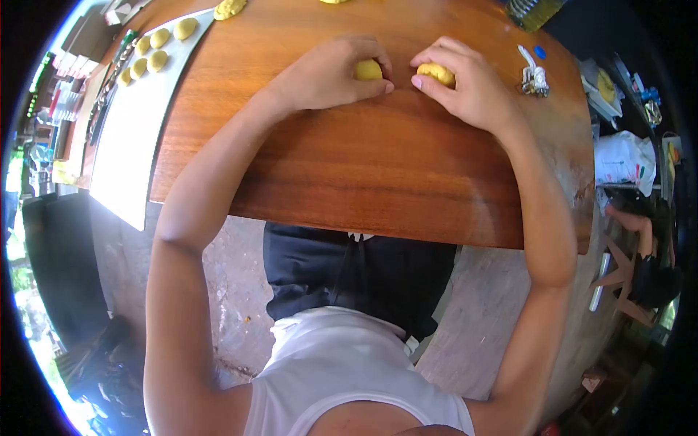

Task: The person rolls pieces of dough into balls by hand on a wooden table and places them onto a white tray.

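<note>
My left hand [338,73] is curled around a smooth ball of yellow dough [368,70] on the wooden table [363,167]. Opposite it, my right hand [465,83] cups a second yellow dough piece [436,73], whose surface looks rougher and creased. A small gap of bare wood separates the two hands. Fingers and thumbs hide part of each piece. On a white tray [138,138] at the left lie several rounded dough balls [157,61]. A larger lump of dough [230,9] sits at the table's far edge, beside the tray's corner.
To the right of my right hand lie a crumpled white item [534,76] and a blue cap [539,52]. A container of yellowish liquid [534,11] stands at the far right corner. A white bag [625,161] is beyond the table's right edge.
</note>
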A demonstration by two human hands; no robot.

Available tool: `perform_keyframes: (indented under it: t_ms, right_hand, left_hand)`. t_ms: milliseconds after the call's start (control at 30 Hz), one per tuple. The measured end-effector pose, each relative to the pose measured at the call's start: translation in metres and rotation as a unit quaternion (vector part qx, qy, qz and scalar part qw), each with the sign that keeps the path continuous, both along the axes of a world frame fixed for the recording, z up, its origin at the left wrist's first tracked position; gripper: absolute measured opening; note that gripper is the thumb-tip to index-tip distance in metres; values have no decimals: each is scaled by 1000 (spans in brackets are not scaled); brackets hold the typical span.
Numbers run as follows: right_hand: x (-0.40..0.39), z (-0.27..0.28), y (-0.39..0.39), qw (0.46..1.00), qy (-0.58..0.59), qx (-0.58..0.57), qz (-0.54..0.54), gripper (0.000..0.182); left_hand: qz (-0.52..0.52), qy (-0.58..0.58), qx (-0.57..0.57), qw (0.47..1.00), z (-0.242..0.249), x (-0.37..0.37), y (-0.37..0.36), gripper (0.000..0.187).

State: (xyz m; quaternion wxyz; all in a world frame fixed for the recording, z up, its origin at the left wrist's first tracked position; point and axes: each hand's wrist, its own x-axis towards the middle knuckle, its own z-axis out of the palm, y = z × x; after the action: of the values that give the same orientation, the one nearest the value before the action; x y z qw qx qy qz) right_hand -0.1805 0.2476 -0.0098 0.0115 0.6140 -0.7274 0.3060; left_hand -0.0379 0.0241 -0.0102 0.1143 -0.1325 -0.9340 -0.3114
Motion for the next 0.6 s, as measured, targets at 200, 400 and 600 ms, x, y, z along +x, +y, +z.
perform_keyframes:
  t_ms: [200,400,600]
  right_hand:
    - [3,-1,1,1000,8,1,-14,25]
    - [2,-1,1,1000,1,5,-10,25]
    - [2,0,1,1000,8,-5,-6,24]
  left_hand:
    - [3,5,-11,1000,0,-1,0,22]
    - [6,-1,-30,1000,4,0,0,22]
    - [1,9,-20,1000,4,1,1,22]
